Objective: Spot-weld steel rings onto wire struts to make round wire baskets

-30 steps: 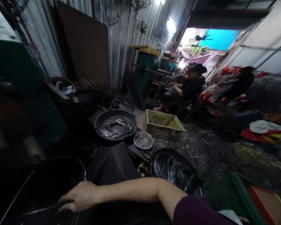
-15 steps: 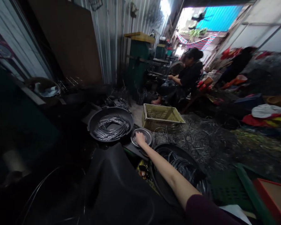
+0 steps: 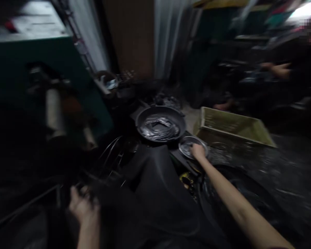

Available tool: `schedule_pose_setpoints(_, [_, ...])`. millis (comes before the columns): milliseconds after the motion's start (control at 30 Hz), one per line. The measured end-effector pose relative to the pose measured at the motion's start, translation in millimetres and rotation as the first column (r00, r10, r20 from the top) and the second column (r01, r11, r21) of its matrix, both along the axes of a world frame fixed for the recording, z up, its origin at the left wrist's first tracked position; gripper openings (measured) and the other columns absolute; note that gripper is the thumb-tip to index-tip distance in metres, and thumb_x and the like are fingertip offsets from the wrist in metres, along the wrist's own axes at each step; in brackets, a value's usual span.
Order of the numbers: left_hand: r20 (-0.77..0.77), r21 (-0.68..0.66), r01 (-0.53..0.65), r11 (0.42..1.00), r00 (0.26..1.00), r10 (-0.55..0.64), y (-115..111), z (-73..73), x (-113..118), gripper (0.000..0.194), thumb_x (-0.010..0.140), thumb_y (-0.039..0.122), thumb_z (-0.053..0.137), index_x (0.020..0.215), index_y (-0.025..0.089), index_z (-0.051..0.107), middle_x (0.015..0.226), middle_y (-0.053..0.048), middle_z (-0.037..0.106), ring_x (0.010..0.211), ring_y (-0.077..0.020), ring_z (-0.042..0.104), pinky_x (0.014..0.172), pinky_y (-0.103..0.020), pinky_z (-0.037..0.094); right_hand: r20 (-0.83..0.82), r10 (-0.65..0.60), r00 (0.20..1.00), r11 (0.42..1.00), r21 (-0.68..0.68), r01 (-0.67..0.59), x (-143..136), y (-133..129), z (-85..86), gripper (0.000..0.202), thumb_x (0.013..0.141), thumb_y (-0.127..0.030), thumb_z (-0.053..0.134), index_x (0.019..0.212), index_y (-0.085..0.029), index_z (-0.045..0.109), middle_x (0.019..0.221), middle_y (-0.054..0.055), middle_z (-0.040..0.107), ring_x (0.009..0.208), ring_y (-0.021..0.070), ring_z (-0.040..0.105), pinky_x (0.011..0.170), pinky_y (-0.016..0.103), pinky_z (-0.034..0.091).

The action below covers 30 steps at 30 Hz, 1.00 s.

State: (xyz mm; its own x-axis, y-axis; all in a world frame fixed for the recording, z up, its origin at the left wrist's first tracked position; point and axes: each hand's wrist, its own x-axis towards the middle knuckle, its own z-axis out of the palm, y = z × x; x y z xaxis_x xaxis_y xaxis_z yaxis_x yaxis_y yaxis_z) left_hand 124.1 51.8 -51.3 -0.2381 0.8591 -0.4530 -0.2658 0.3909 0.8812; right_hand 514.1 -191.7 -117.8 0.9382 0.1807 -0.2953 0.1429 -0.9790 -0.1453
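My right hand [image 3: 197,152] reaches into a small round metal bowl [image 3: 182,152], fingers bent down and pressed together. Whatever they grip is hidden. My left hand [image 3: 84,204] is low at the left, blurred, with bent fingers beside dark, thin metal parts; whether it holds anything does not show. Just beyond the bowl stands a wide black pan [image 3: 139,126] with a ring of shiny bent wires [image 3: 159,129] in it. Dark cloth [image 3: 155,186] covers my lap between the two hands.
A yellowish plastic crate [image 3: 238,135] stands right of the bowl. Nearer, a large dark basin [image 3: 248,183] lies under my right forearm. Green machinery [image 3: 93,93] rises at the left. Another person's hand [image 3: 281,70] shows at the far right.
The view has swung to the left and down, so things sit further right. My left hand has come into view. My right hand stays at the metal bowl.
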Motion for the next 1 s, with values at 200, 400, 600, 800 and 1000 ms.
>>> schedule_pose_setpoints(200, [0.176,0.074,-0.208,0.975,0.965,0.193,7.2,-21.2,-16.5,0.030,0.072,0.043,0.067,0.077,0.017,0.054,0.049,0.010,0.041,0.037,-0.0025,0.033,0.039,-0.013,0.026,0.060,0.127,0.990,0.992,0.015,-0.128,-9.3,8.4,11.5,0.023,0.086,-0.012,0.055,0.066,-0.017,0.066,0.101,0.028,0.063,0.107,0.0331,0.060,0.083,0.043,0.046])
schedule_pose_setpoints(400, [0.180,0.135,-0.199,0.971,0.968,0.174,11.4,-25.0,-33.9,0.046,0.064,0.055,0.070,0.086,0.017,0.056,0.048,0.012,0.034,0.036,-0.0021,0.028,0.038,-0.014,0.019,-0.180,0.258,0.949,0.692,0.720,-0.052,-101.4,102.2,51.3,0.006,0.070,-0.023,0.073,0.074,-0.019,0.070,0.083,0.010,0.070,0.085,0.0254,0.066,0.083,0.042,0.050])
schedule_pose_setpoints(600, [0.187,0.188,-0.197,0.962,0.969,0.162,17.3,-18.0,-40.0,0.047,0.066,0.058,0.069,0.084,0.018,0.053,0.046,0.012,0.029,0.034,-0.0024,0.021,0.035,-0.016,0.014,-0.529,0.539,0.656,0.427,0.842,0.328,-223.9,210.1,77.0,0.045,0.046,-0.044,0.087,0.069,-0.011,0.068,0.064,0.006,0.066,0.056,0.0141,0.061,0.048,0.021,0.045])
schedule_pose_setpoints(800, [0.186,0.157,-0.175,0.972,0.972,0.145,29.2,-24.2,-47.7,0.049,0.065,0.062,0.069,0.084,0.020,0.051,0.047,0.012,0.030,0.033,-0.0030,0.026,0.034,-0.015,0.019,-0.583,0.582,0.567,0.356,0.809,0.467,-267.2,247.1,83.8,0.044,0.045,-0.041,0.088,0.069,-0.011,0.067,0.066,0.005,0.065,0.057,0.0121,0.060,0.044,0.017,0.041])
schedule_pose_setpoints(1000, [0.092,0.211,-0.091,0.973,0.993,0.073,46.8,-27.5,-54.3,0.047,0.069,0.062,0.066,0.079,0.019,0.051,0.048,0.011,0.031,0.034,-0.0032,0.024,0.033,-0.015,0.019,-0.648,0.559,0.517,0.365,0.752,0.549,-277.2,256.2,88.5,0.043,0.043,-0.035,0.089,0.071,-0.011,0.068,0.071,0.004,0.065,0.058,0.0109,0.060,0.044,0.017,0.039])
